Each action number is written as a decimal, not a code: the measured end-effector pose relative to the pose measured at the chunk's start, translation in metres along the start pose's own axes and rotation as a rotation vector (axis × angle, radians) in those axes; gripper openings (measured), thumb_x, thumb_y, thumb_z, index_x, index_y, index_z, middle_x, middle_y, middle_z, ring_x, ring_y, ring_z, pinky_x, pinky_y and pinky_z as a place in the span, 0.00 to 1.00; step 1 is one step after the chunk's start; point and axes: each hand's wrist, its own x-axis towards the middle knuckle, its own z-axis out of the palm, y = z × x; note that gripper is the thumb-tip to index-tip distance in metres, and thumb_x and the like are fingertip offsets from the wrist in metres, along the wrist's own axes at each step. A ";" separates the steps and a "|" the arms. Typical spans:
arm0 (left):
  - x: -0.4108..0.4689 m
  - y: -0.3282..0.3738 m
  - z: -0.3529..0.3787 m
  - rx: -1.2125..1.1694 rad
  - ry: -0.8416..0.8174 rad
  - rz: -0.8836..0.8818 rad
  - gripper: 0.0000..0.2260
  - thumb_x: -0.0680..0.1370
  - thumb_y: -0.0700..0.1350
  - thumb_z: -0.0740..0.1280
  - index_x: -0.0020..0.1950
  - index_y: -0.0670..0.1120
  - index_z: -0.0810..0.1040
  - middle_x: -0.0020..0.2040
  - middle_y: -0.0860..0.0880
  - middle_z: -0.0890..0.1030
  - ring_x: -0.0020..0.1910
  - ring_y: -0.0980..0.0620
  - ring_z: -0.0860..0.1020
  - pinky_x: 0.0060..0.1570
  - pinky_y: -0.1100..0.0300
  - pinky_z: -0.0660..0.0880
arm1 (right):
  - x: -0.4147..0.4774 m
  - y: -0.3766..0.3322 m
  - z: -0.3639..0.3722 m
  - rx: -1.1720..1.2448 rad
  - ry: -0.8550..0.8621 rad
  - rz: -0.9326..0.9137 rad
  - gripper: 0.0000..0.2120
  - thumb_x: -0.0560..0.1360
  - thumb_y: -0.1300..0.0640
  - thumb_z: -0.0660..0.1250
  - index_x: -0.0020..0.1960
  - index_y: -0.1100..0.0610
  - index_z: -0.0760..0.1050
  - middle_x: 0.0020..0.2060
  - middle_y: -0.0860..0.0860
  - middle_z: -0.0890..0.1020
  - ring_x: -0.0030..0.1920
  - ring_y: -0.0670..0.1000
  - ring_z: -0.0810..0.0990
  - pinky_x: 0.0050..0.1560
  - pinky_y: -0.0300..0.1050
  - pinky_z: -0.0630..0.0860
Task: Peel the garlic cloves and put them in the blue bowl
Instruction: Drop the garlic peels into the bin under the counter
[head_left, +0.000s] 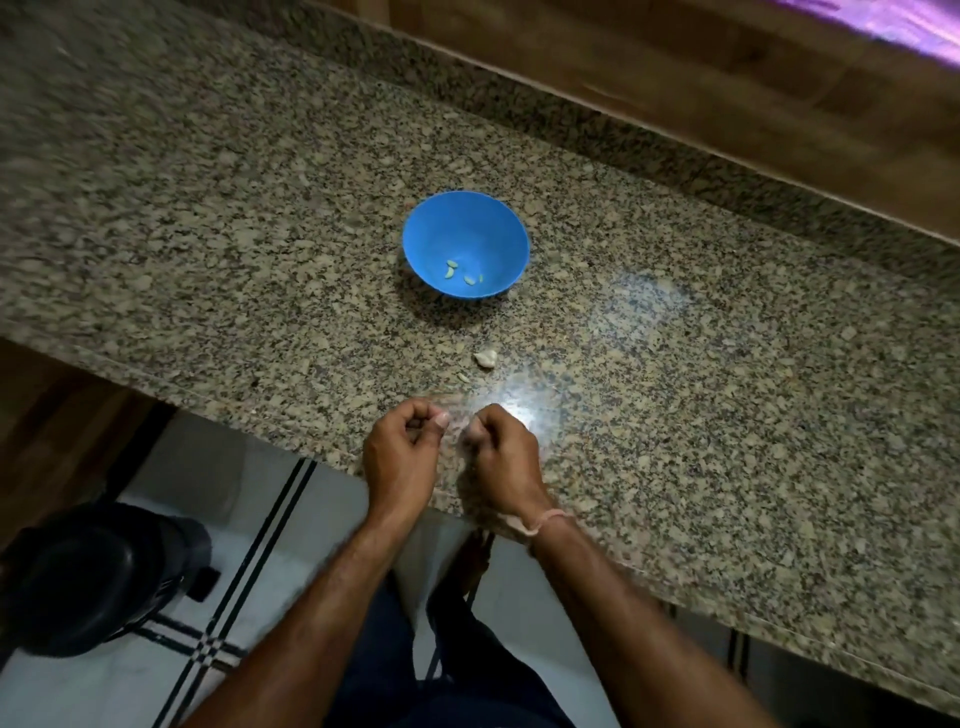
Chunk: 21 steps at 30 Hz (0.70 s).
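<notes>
The left hand (402, 457) and right hand (501, 452) are close together over the worktop (675, 389) edge, fingers curled; blur hides whether they pinch anything. Beyond them lies 1 garlic piece (485, 358), then the blue bowl (467, 218) holding peeled cloves (451, 269). A black container (88, 577) stands on the floor (249, 467).

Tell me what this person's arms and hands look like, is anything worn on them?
No sleeves show; both arms are bare down to the frame edge. The left hand and right hand are ungloved. A thin, pale pinkish band circles the right wrist, while the left wrist carries nothing. The blur hides whether there are any rings.
</notes>
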 end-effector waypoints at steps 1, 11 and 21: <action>-0.001 -0.004 -0.010 -0.019 0.023 -0.008 0.01 0.80 0.45 0.72 0.49 0.50 0.84 0.44 0.55 0.85 0.46 0.54 0.83 0.46 0.53 0.82 | -0.004 -0.009 0.008 0.100 -0.020 0.055 0.10 0.84 0.62 0.61 0.43 0.60 0.71 0.35 0.51 0.74 0.35 0.46 0.70 0.34 0.41 0.69; -0.036 -0.086 -0.185 -0.138 0.366 -0.114 0.05 0.81 0.46 0.71 0.46 0.50 0.82 0.40 0.53 0.84 0.40 0.56 0.81 0.41 0.60 0.76 | -0.071 -0.084 0.168 0.465 -0.461 0.221 0.15 0.85 0.65 0.59 0.41 0.56 0.71 0.32 0.51 0.70 0.34 0.47 0.67 0.35 0.37 0.69; -0.129 -0.237 -0.404 -0.202 0.689 -0.282 0.04 0.81 0.45 0.72 0.47 0.48 0.83 0.42 0.51 0.85 0.44 0.50 0.83 0.49 0.50 0.80 | -0.203 -0.139 0.378 0.406 -0.673 0.270 0.17 0.85 0.70 0.56 0.40 0.58 0.71 0.32 0.53 0.71 0.32 0.47 0.70 0.33 0.38 0.70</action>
